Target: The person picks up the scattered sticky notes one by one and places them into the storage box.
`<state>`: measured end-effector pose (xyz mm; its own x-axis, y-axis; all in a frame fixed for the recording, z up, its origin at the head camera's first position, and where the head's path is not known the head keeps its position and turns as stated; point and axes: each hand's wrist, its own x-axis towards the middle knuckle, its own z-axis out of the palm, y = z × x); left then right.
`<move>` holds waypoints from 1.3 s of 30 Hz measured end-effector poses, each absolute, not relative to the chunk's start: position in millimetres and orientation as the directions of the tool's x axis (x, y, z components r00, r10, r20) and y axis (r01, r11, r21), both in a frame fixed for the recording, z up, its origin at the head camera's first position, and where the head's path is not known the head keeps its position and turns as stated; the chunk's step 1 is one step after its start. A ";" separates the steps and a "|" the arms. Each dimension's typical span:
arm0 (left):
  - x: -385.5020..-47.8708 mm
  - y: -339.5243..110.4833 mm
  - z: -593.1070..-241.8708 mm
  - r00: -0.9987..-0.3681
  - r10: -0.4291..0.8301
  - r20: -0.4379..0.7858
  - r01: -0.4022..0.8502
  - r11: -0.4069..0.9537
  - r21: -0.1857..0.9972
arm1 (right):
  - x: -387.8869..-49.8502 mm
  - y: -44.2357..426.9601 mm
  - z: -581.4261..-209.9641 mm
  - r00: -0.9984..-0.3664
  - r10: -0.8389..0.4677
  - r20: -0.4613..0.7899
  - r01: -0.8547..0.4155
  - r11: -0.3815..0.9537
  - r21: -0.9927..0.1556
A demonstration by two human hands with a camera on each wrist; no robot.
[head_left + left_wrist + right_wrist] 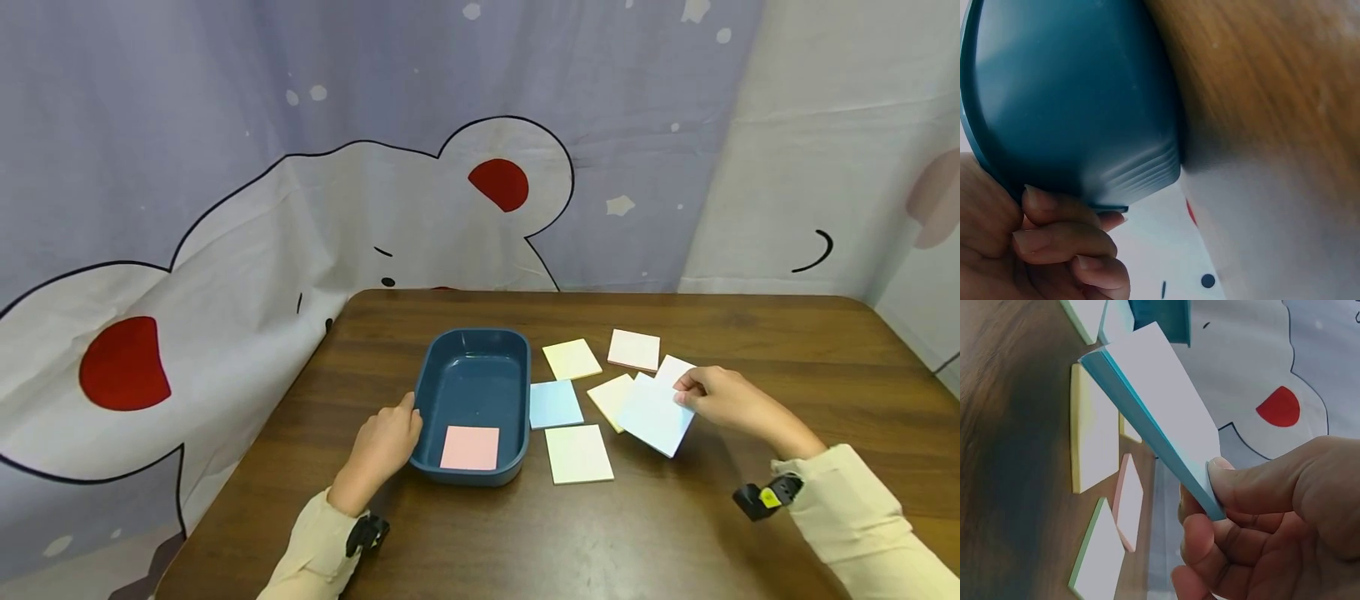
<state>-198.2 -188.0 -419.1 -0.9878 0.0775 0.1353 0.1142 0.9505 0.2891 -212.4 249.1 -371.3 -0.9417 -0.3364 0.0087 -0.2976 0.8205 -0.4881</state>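
A dark blue plastic tray (477,478) stands on the table, with a pink sticky note pad (469,448) lying flat at its near end. My left hand (381,443) grips the tray's left side; in the left wrist view its fingers (1063,240) curl under the rim. Over the table to the tray's right, my right hand (722,402) pinches a light blue sticky note pad (1163,403) by one corner between thumb and fingers. The held pad (654,417) is tilted and raised above the other pads, partly covering them.
Right of the tray lie a light blue pad (556,404), a pale green pad (579,455), two yellow pads (572,359) and a pale pink pad (633,349). Another green-edged pad (1099,556) lies beneath my right hand. A patterned curtain (337,217) hangs behind the wooden table (480,550).
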 end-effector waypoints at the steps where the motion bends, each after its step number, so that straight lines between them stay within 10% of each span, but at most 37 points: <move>1: -198.4 -188.2 -419.3 -0.988 0.076 0.136 0.113 0.950 0.289 | -213.2 247.5 -370.4 -0.940 -0.342 0.013 -0.304 0.818 -0.488; 39: -197.5 -188.9 -426.3 -0.987 0.069 0.145 0.111 0.946 0.303 | -241.3 143.4 -343.7 -0.895 -0.445 0.039 -0.366 0.681 -0.634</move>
<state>-197.5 -188.9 -426.3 -0.9870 0.0688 0.1450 0.1105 0.9464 0.3034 -241.3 143.4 -343.7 -0.8949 -0.4446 0.0390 -0.3662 0.6813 -0.6338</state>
